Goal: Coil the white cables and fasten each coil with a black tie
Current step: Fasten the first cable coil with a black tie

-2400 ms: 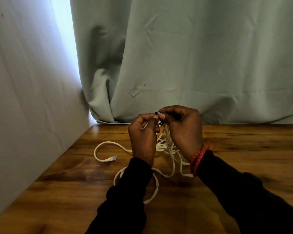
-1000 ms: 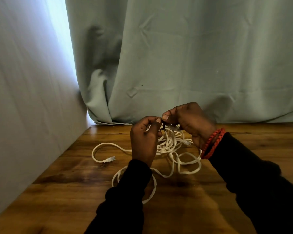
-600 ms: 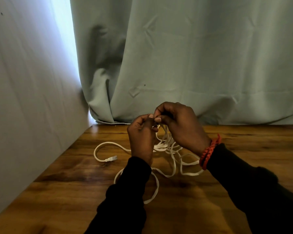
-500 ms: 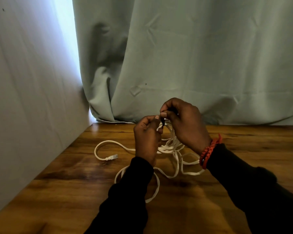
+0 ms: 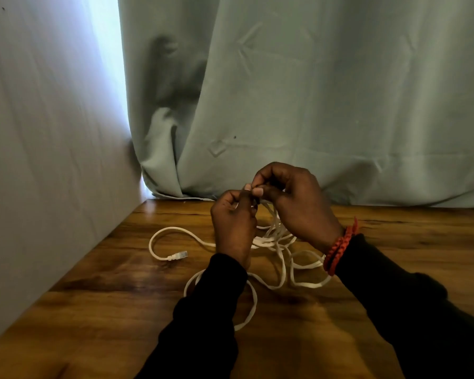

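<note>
Both hands are raised just above the wooden table [image 5: 394, 242], fingertips meeting at centre frame. The left hand [image 5: 234, 228] has its fingers curled, thumb and forefinger pinching the top of the white cable [image 5: 274, 242] bundle. The right hand [image 5: 293, 203] is curled too, its thumb and forefinger nipping the same spot from the 2 o'clock side; a tiny dark bit shows btwn the fingertips, too small to say if it's the black tie. Strands hang from the pinch down to the table, where the rest of the cable lies in loose, untidy loops under and btwn the wrists (not a neat coil). One long loop runs out toward 9 o'clock and curls back, ending in a clear plug [image 5: 179, 255] lying flat on the wood, well apart from the hands. Another loop sits at 6 o'clock, partly hidden under the left sleeve [image 5: 203, 310]. More loops rest at 4 o'clock, just beside the red braided bracelet [image 5: 340, 246] on the right wrist. Black sleeves on both arms. A pale green curtain [image 5: 312, 91] hangs behind the table at 12 o'clock, its hem touching the far edge; a white wall [image 5: 39, 132] runs along the 9 o'clock side. No containers in view
</note>
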